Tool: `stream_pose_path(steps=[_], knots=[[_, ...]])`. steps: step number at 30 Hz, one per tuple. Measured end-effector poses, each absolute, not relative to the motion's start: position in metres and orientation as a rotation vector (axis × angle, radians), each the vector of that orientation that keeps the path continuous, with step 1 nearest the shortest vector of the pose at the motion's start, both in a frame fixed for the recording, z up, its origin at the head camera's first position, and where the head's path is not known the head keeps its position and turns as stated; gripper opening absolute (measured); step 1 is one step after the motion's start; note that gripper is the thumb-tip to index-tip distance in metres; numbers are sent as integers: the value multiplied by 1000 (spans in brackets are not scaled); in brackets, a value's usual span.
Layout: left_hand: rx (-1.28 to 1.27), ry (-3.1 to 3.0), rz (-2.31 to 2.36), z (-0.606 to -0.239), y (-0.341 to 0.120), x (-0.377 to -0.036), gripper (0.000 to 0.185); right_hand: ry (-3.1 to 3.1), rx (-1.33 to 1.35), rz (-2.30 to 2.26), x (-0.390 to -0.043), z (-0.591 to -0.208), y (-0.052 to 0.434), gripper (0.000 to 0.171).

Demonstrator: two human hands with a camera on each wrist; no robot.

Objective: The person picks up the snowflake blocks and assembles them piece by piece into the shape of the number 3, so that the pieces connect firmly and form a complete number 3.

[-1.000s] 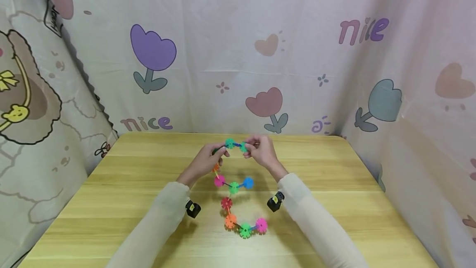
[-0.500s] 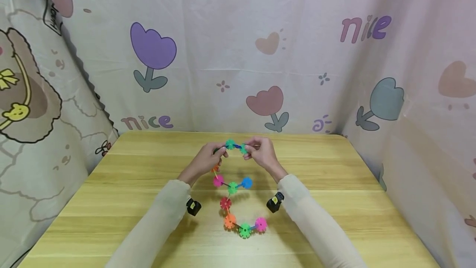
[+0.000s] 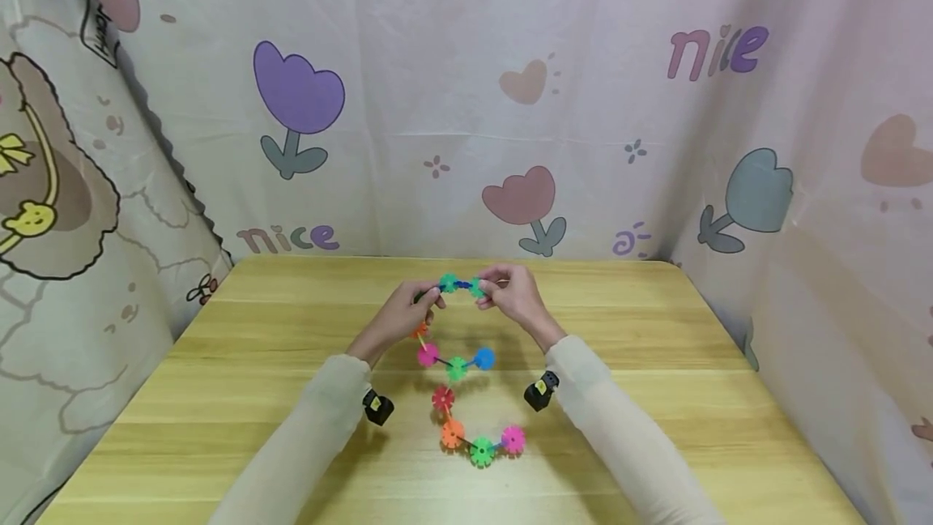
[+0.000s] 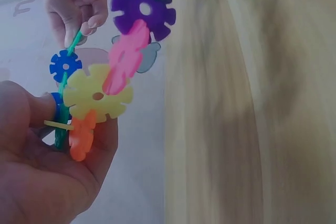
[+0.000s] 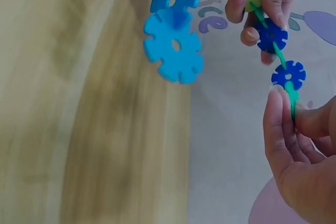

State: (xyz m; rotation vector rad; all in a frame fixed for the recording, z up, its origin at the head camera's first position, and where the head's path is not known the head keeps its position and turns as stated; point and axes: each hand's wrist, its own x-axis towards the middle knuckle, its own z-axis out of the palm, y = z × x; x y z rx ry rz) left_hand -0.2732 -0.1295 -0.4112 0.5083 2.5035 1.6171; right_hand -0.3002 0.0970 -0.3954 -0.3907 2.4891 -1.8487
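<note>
pale printed cloth (image 3: 466,104) with tulips, hearts and the word "nice" hangs behind and to both sides of you, closing in the wooden tabletop (image 3: 656,395) you work over. your two cream sleeves (image 3: 306,428) reach in from the near edge, each with a small black wrist camera (image 3: 377,407) strapped under it.

between your hands runs a chain of snowflake discs (image 3: 457,364), plastic toothed wheels slotted edge to edge in many colours. its top arc is lifted off the tabletop at the far middle, and the rest trails down toward you in a curving line, ending in an orange, a green and a pink disc near the front.

your left hand (image 3: 399,316) pinches the left end of the raised arc, thumb and fingers (image 4: 79,145) curled round an orange disc (image 4: 81,135) and a green one beside a yellow disc (image 4: 97,97). your right hand (image 3: 513,296) pinches the right end, fingers (image 5: 278,124) closed on a thin green disc (image 5: 291,100) just below a small dark blue disc (image 5: 288,75). the two hands sit close together, level with each other.
</note>
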Motion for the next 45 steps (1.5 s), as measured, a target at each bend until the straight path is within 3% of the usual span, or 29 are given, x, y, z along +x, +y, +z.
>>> stream_pose_path(steps=[14, 26, 45], knots=[[576, 2405, 1723, -411, -130, -275, 33, 2587, -515, -1703, -305, -390, 100, 14], [468, 2390, 1711, -409, -131, -271, 45, 2599, -489, -1701, -305, -394, 102, 18], [490, 2440, 1689, -409, -128, -271, 34, 2577, -481, -1819, -302, -397, 99, 16]])
